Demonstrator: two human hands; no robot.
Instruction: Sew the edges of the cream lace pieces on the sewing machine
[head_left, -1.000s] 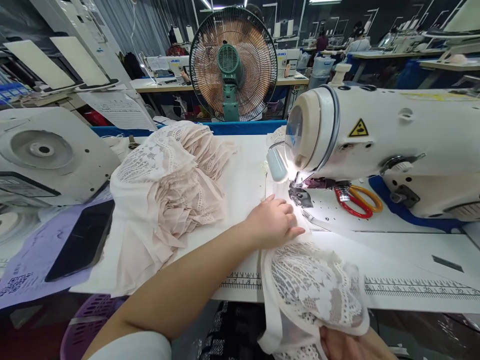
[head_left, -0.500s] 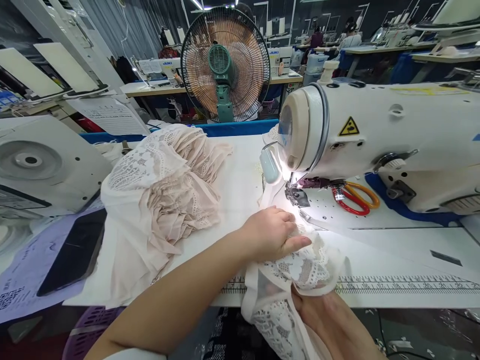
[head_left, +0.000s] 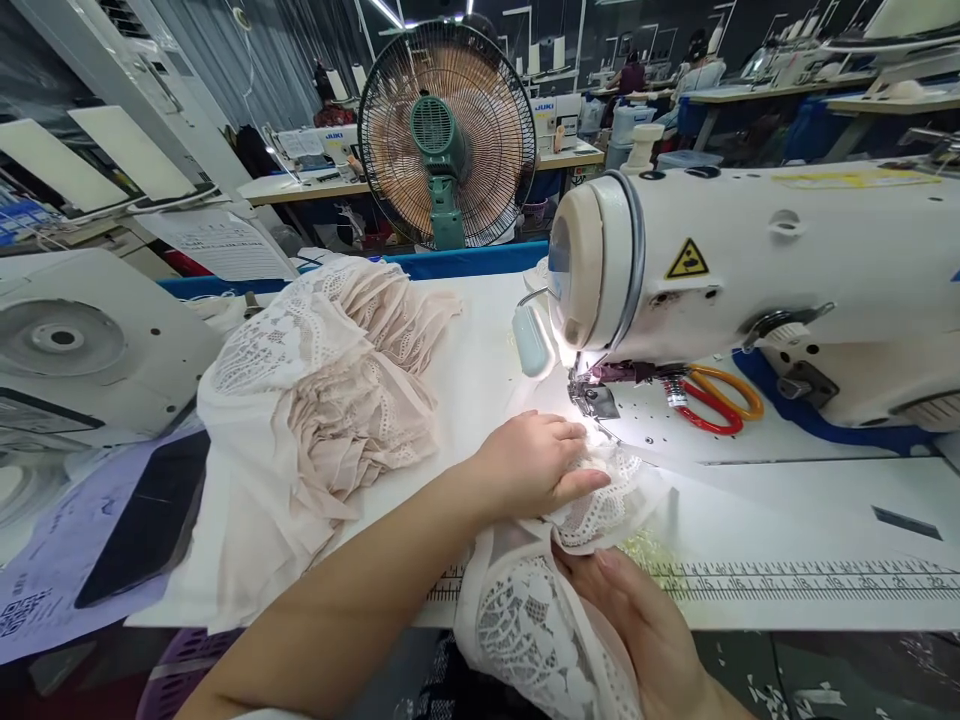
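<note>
the brightest spot is a small lamp [head_left: 530, 340] under the machine [head_left: 750, 290] head: it throws hard white glare on the table [head_left: 787, 510] and washes out the lace [head_left: 600, 500] beside the left hand [head_left: 536, 465]. the hall behind is dim, lit by ceiling strips. soft shadows fall under the forearm and right hand [head_left: 637, 620]. wide-angle bending curves the edges; the near corners are dark and slightly soft.

Your workshop: standing fan [head_left: 448, 130] at 12 o'clock, grey curtain wall [head_left: 225, 60] at 11, further sewing tables [head_left: 750, 95] at 1, ceiling strip lights [head_left: 390, 12] overhead.
</note>
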